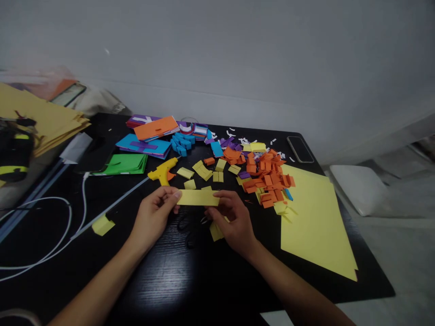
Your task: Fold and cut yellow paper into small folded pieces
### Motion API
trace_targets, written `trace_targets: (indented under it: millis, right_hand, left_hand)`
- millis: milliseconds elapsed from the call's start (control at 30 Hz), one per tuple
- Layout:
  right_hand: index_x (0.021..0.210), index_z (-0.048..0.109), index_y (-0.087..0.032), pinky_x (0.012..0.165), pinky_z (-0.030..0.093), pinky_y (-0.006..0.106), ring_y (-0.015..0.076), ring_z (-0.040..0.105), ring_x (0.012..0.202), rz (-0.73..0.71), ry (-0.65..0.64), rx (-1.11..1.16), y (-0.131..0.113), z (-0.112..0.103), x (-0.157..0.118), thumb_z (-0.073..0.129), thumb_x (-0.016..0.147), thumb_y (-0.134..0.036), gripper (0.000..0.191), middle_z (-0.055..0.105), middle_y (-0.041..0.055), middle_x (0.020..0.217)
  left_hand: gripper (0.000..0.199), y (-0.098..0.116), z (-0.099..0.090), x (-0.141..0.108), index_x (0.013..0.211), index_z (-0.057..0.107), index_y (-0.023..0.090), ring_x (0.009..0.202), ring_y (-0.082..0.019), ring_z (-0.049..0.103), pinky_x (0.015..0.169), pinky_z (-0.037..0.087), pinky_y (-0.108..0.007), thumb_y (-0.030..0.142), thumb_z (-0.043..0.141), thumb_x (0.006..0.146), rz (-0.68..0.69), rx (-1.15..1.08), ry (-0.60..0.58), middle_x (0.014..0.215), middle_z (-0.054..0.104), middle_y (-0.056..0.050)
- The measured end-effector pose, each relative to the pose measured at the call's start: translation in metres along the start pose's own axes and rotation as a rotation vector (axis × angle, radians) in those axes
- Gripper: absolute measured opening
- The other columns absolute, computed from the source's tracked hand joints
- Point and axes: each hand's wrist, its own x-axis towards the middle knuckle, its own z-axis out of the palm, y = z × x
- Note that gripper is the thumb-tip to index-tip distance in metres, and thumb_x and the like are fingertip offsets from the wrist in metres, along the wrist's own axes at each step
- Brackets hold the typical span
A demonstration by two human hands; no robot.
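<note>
A yellow paper strip (pixel 198 198) is stretched level between my two hands above the black table. My left hand (pixel 157 206) pinches its left end between thumb and fingers. At the other end, my right hand (pixel 234 217) has its fingers closed on the strip. Under the hands lie black-handled scissors (pixel 190 228), partly hidden. A folded yellow paper piece (pixel 216 231) sits beside my right hand, partly covered by it. Just beyond my left hand is a yellow glue gun (pixel 163 171). Several folded yellow pieces (pixel 202 170) lie past the strip.
Orange folded pieces (pixel 270 176) are heaped right of centre, next to large yellow sheets (pixel 312 222). A phone (pixel 300 149) lies at the far right corner. Blue (pixel 144 146) and green paper stacks (pixel 125 164) stand back left. A white cable (pixel 70 213) loops across the left side.
</note>
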Motion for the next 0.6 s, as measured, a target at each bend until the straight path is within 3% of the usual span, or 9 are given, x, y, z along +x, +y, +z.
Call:
trace_targets:
  millis: [133,400,500,600]
  right_hand:
    - [0.111,0.065,-0.023,0.075,0.062,0.031,0.0179,0.076,0.079,-0.04,0.001,-0.02,0.0021,-0.0003,-0.0016,0.063,0.095,-0.023,0.016,0.077,0.0043,0.091]
    - [0.113,0.065,-0.023,0.075,0.062,0.033,0.0189,0.076,0.079,-0.059,0.039,-0.048,-0.0008,0.0016,-0.0057,0.058,0.097,-0.023,0.017,0.078,0.0061,0.093]
    - [0.119,0.056,-0.025,0.078,0.062,0.035,0.0208,0.078,0.084,0.013,-0.005,0.065,-0.0045,-0.0004,-0.0038,0.065,0.092,-0.024,0.029,0.078,0.0055,0.096]
    - [0.115,0.046,-0.026,0.07,0.063,0.036,0.0237,0.079,0.08,0.202,-0.06,0.278,-0.007,-0.0028,0.0021,0.072,0.086,-0.032,0.04,0.078,0.0038,0.09]
  left_hand:
    - [0.027,-0.0018,0.0034,-0.0008,0.091,0.07,0.016,0.061,-0.012,0.053,0.062,0.04,-0.023,0.043,0.076,0.086,-0.028,-0.047,-0.001,0.063,0.058,0.004]
    - [0.025,-0.0024,0.0049,-0.0027,0.091,0.07,0.017,0.061,-0.012,0.053,0.062,0.04,-0.023,0.04,0.075,0.087,0.001,-0.052,0.023,0.063,0.058,0.004]
    - [0.024,-0.0029,0.0033,-0.0028,0.091,0.07,0.017,0.061,-0.012,0.053,0.062,0.04,-0.023,0.04,0.074,0.087,0.015,-0.024,0.021,0.063,0.058,0.004]
    - [0.023,-0.0026,0.0021,-0.0029,0.091,0.071,0.017,0.061,-0.012,0.054,0.061,0.041,-0.023,0.04,0.074,0.087,0.045,0.013,0.02,0.063,0.058,0.004]
